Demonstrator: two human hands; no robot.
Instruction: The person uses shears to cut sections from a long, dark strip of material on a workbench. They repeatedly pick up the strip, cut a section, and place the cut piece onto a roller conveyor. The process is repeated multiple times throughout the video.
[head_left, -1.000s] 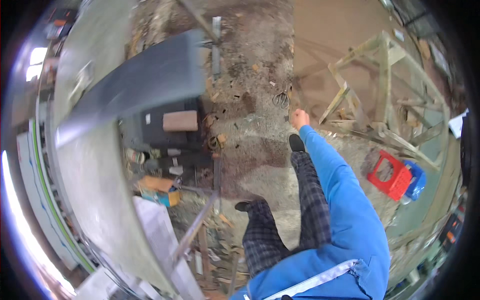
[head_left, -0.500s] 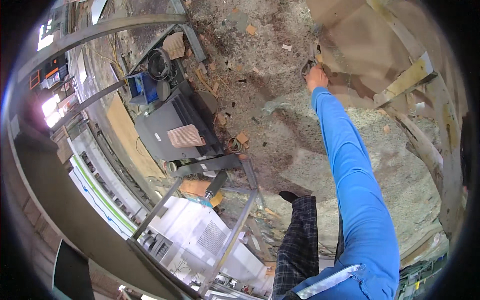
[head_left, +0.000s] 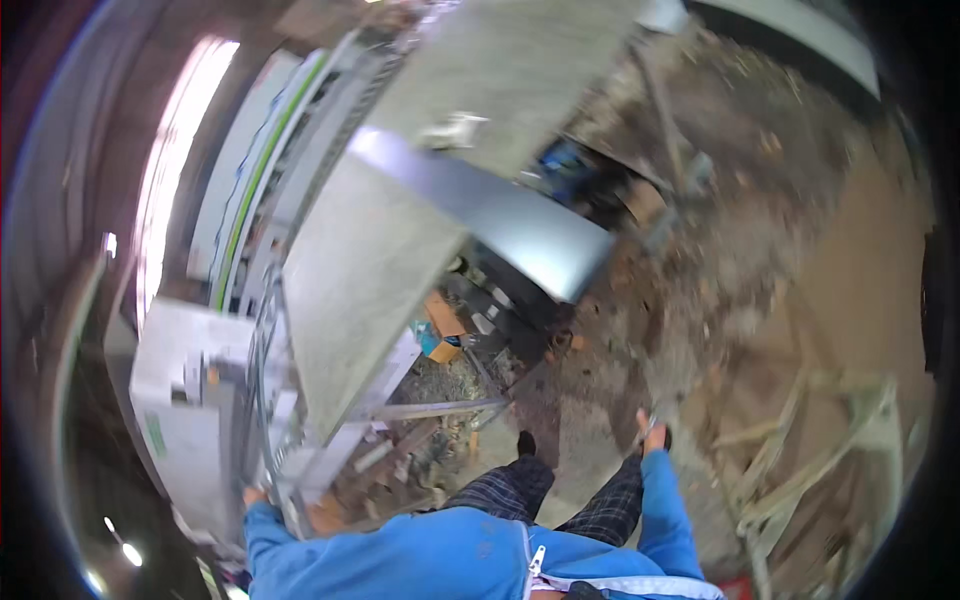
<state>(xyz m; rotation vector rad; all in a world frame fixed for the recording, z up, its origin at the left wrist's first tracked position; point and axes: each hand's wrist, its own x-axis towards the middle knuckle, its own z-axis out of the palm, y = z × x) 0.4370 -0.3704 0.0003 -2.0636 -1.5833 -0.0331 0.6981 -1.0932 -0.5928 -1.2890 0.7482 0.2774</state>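
1. Farthest left on my feed, a white cabinet (head_left: 185,450) stands off the left edge of the pale tabletop (head_left: 365,300).
2. I have the left hand (head_left: 256,494) near some grey cables (head_left: 264,410), outside the tabletop's near corner; it is too small and blurred for me to tell whether it grasps anything.
3. A dark, shiny panel (head_left: 490,215) lies across the tabletop, one end jutting past the right edge. A small white thing (head_left: 457,130) sits by its far side.
4. Lower down, past that right edge, I see a cardboard box (head_left: 440,325).
5. I have the right hand (head_left: 654,436) well off the tabletop's right edge, above the floor, curled around what look like grey scissors (head_left: 655,421), blurred.
6. Farthest right, a wooden frame (head_left: 775,490) stands by a brown sheet (head_left: 865,270).
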